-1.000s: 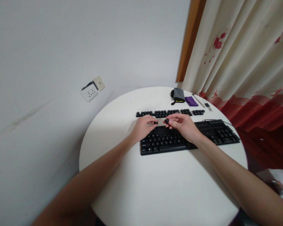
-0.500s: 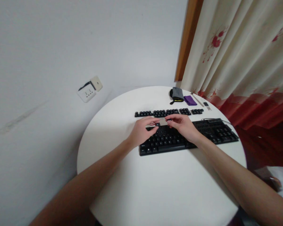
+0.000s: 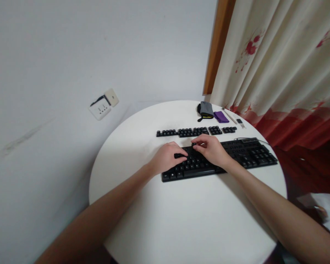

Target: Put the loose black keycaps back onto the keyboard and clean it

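A black keyboard (image 3: 189, 170) lies across the table, its upper rows partly without keycaps. My left hand (image 3: 167, 157) is over its upper left part, thumb and index finger bent close together at the key bed. The keycap between those fingertips is hard to tell from the dark keyboard. My right hand (image 3: 210, 148) is above the keyboard's top edge, pinching a small black keycap (image 3: 194, 144). Part of the keyboard is hidden under both hands.
Rows of loose black keycaps (image 3: 192, 132) lie behind the keyboard. Farther back are a grey pouch (image 3: 206, 110), a purple cloth (image 3: 221, 117), a thin pale stick (image 3: 230, 116) and a small brush-like tool (image 3: 240, 123). The round white table (image 3: 192, 212) stands by a wall and curtain.
My left hand has come down onto the keyboard with its keycap, away from my right hand. The right hand has shifted slightly and still pinches a keycap.
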`<state>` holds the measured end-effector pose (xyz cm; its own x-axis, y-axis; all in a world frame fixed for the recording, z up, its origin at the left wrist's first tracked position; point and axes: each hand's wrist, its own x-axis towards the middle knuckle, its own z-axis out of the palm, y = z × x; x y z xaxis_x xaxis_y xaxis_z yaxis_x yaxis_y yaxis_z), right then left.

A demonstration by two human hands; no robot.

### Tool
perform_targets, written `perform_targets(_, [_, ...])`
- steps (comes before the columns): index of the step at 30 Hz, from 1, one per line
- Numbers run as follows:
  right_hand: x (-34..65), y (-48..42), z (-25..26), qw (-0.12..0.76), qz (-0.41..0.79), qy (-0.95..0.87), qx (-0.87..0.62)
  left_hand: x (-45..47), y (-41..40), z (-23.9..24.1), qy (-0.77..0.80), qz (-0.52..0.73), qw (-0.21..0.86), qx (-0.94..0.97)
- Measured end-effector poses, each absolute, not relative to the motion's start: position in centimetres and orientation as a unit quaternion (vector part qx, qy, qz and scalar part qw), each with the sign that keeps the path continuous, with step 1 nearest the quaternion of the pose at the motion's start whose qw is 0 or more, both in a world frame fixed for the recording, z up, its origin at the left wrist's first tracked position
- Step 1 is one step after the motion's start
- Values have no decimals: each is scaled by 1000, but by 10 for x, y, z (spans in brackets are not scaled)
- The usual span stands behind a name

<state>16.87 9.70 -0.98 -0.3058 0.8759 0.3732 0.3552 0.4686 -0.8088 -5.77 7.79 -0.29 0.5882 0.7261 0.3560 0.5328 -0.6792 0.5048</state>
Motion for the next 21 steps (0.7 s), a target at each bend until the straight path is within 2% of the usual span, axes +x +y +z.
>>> perform_targets(11, [169, 94, -6, 394, 325, -768, -386, -55, 77, -1, 332, 281, 171, 884])
perform_targets(21, [170, 89, -4, 287, 333, -816, -374, -55, 76, -2, 338, 281, 182, 880])
